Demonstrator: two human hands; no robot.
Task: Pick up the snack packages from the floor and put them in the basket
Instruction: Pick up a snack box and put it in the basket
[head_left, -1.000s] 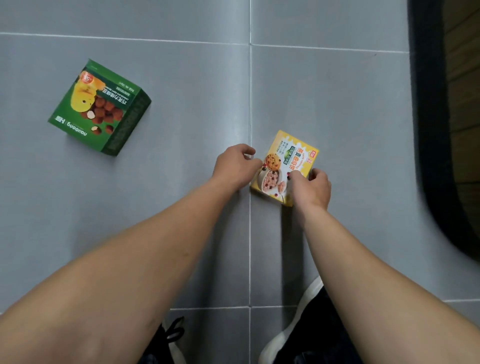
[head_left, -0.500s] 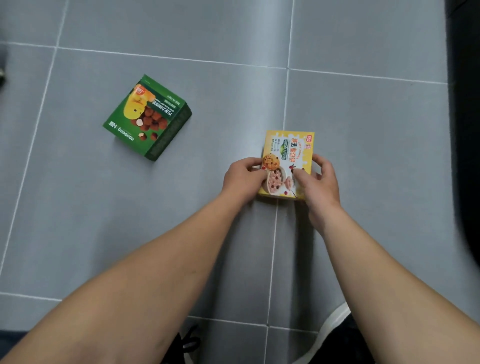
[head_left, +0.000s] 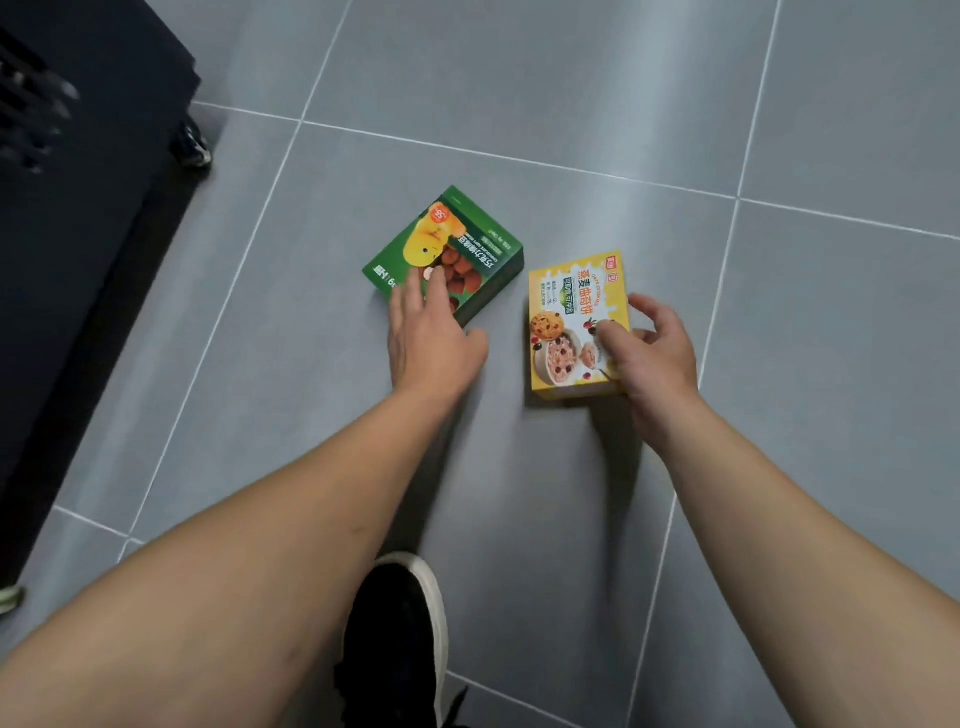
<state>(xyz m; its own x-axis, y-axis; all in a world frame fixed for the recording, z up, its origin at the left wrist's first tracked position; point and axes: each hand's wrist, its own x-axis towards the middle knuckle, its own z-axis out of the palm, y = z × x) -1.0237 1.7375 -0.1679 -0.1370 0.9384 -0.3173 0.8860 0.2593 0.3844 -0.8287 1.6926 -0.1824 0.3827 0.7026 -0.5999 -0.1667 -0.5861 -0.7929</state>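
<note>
A yellow snack box (head_left: 566, 306) with cookie and oat pictures is held a little above the grey tiled floor; my right hand (head_left: 647, 353) grips its right edge, thumb on the front face. To its left a green snack box (head_left: 457, 249) lies on the floor. My left hand (head_left: 428, 332) is stretched out over the green box's near corner, fingers straight and spread, fingertips touching its top. No basket is in view.
A dark cabinet or cart (head_left: 78, 208) fills the left side, with a small wheel (head_left: 195, 145) at its corner. My black shoe with a white sole (head_left: 400, 623) stands on the floor (head_left: 805, 130) between my arms.
My left hand has let go of the yellow box and moved left onto the green box. My right hand alone now holds the yellow box. The view has swung left.
</note>
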